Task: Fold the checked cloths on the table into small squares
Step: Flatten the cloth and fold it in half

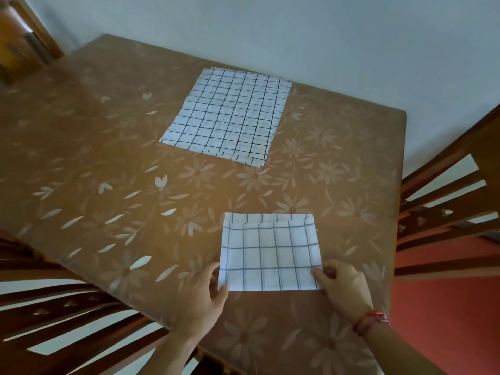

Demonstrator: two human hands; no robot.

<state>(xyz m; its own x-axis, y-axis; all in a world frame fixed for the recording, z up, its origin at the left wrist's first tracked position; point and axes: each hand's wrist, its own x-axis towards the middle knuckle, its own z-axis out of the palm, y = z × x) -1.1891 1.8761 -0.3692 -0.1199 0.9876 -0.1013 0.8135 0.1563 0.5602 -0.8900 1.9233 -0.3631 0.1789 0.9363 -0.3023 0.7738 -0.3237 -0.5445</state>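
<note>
The counter [108, 147], under a brown flowered cover, runs away toward a pale wall [324, 36] at 12 o'clock; its right edge drops off at 3 o'clock and its near-left edge slants across at 8 o'clock. Wide bare cover lies open to the left, from 9 to 11 o'clock, and between the two lots of cloth. The folded checked cloth [270, 255] lies flat at 6 o'clock, near the person, a rectangle whose top layer stops short of the far edge, so a strip of the layer below shows there. The left hand [200, 299] pinches the cloth's near-left corner, thumb on top and fingers curled along its left edge. The right hand [343, 285] grips the near-right corner the same way, thumb laid on the cloth and fingers bent in beside the edge; a red wristband [370, 320] circles that wrist. At 12 o'clock from the folded piece, well apart, a pile of flat checked cloths [230, 115] lies spread out, its layers slightly offset along the right and near edges. A slatted wooden chair [446, 212] stands close against the counter at 3 o'clock, over a red floor [446, 307], and another chair back [54, 307] crowds the near-left edge at 8 o'clock.
</note>
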